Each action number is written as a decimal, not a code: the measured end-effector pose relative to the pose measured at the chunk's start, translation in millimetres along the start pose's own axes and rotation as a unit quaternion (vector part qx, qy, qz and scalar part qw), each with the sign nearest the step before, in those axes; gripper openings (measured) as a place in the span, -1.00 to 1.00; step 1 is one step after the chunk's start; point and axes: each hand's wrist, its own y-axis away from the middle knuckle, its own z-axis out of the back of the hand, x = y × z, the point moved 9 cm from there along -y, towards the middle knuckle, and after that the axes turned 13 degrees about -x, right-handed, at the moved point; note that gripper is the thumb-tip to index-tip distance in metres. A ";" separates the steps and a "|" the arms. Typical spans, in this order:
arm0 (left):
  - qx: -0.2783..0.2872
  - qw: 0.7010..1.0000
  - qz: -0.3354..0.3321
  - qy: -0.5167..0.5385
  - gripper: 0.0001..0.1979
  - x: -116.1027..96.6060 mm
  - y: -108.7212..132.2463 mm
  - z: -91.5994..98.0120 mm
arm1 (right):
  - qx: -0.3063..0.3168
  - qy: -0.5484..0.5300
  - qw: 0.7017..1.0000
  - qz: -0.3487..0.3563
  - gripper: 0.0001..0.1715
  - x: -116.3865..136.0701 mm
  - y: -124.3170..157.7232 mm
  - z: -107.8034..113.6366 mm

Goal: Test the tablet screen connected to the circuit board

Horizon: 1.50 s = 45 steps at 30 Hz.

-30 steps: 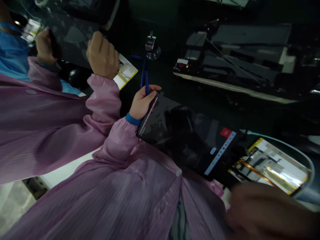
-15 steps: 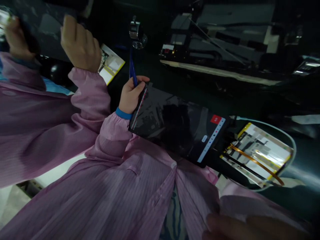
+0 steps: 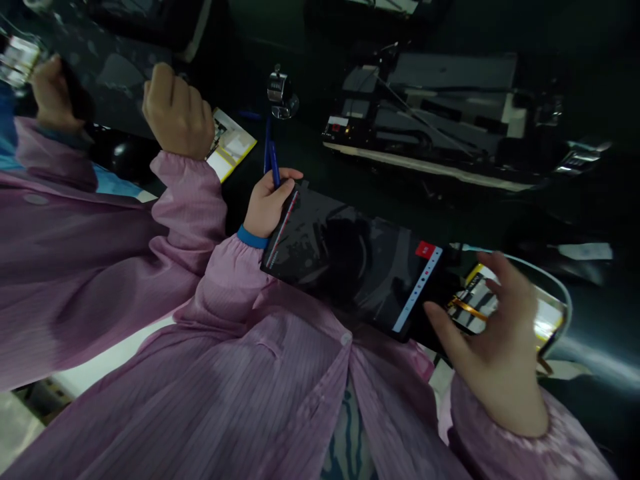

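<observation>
Mostly tablet (image 3: 350,263): lies flat at the bench edge, screen up, against the person's chest.
Left hand (image 3: 267,203): closed on the tablet's far end plus a blue pen (image 3: 273,160), steadying it.
Right hand (image 3: 493,347): fingers spread, empty, over an opened device (image 3: 543,317).
Neighbour: two fists (image 3: 177,120) beside, apart.

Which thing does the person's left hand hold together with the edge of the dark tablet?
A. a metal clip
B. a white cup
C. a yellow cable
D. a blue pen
D: the left hand grips the end of the tablet with a blue pen sticking up between its fingers, while the right hand is spread open near the tablet's other end.
</observation>
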 end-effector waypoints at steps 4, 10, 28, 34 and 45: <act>0.002 1.000 -0.003 0.004 -0.88 -1.9 0.4 -0.2 | 0.009 0.045 0.998 0.044 -0.08 7.1 1.1 -13.8; 0.005 1.000 0.002 0.016 -0.84 -1.8 1.5 -0.3 | 0.026 0.055 0.997 0.054 -0.05 6.3 8.4 -22.3; -0.024 0.999 0.026 -0.032 -0.84 -11.4 3.0 4.5 | -0.101 0.136 0.982 -0.077 -0.44 -72.6 -1.8 73.4; -0.033 0.997 0.030 -0.055 -0.84 -15.7 3.6 5.1 | -0.007 0.138 0.989 0.048 -0.50 -91.7 25.8 55.2; -0.035 0.997 0.038 -0.058 -0.82 -15.9 4.4 5.2 | -0.034 0.241 0.969 0.050 -0.49 -94.6 33.5 41.9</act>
